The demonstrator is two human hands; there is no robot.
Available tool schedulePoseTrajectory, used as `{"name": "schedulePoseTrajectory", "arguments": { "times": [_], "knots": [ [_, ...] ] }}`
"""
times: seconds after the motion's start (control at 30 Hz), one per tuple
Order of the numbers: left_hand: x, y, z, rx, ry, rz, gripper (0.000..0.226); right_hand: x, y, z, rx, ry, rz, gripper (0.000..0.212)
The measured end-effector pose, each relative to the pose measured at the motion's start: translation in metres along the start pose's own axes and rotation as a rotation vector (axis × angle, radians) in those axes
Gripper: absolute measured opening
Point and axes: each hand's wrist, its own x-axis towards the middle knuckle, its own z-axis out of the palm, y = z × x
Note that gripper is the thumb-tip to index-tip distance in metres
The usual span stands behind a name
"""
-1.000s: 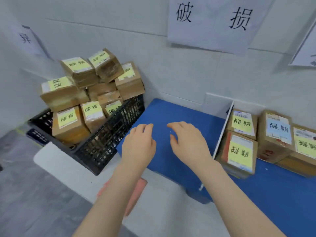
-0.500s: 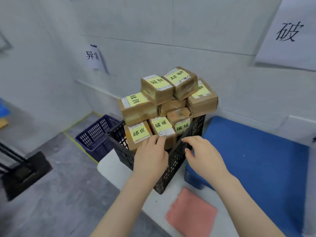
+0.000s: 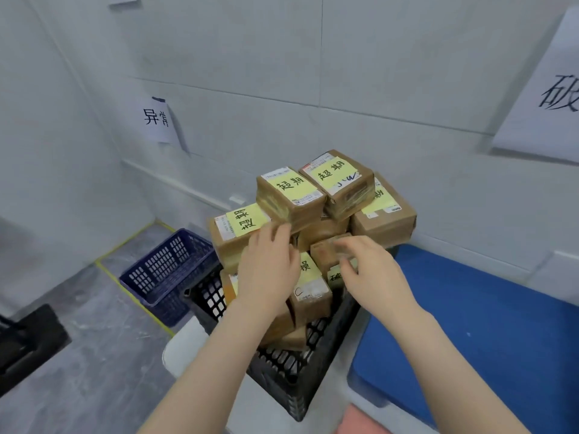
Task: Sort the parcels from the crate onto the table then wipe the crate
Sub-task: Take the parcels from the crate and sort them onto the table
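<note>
A black plastic crate [image 3: 291,380] stands on the table's left end, piled high with brown parcels bearing yellow labels. Two parcels [image 3: 289,195] [image 3: 340,181] top the pile. My left hand [image 3: 269,267] reaches into the pile with fingers extended, its fingertips touching the lower edge of the left top parcel. My right hand [image 3: 371,270] hovers with fingers spread over a small brown parcel [image 3: 327,250] in the middle of the pile; motion blur hides any contact. Neither hand grips anything.
A blue mat [image 3: 476,339] covers the table to the right of the crate. A pink cloth [image 3: 354,421] lies at the table's near edge. A dark blue basket [image 3: 166,270] sits on the floor to the left. Paper signs [image 3: 156,119] hang on the wall.
The view swung left from the blue mat to the crate. Both hands travelled from above the mat to the crate's rim and now up into the parcel pile.
</note>
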Motion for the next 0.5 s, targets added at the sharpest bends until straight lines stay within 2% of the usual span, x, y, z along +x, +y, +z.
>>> {"name": "schedulePoseTrajectory", "arguments": {
  "times": [0.1,0.2,0.3,0.4,0.5],
  "knots": [
    [0.067,-0.003,0.002,-0.055,0.032,-0.031,0.045,0.036,-0.008,-0.002,-0.007,0.071,0.001,0.035],
    [0.108,-0.010,0.021,-0.180,-0.092,-0.079,0.050,0.070,-0.020,0.000,0.069,0.133,0.049,0.041],
    [0.114,-0.025,0.039,-0.261,-0.063,-0.073,0.049,0.105,-0.032,0.006,0.114,0.181,0.019,0.040],
    [0.103,-0.031,0.043,-0.335,0.003,-0.059,0.048,0.137,-0.036,0.013,0.035,0.163,-0.094,0.036],
    [0.092,-0.033,0.041,-0.444,0.020,-0.055,0.049,0.158,-0.037,0.017,0.035,0.102,-0.093,0.036]
  ]
}}
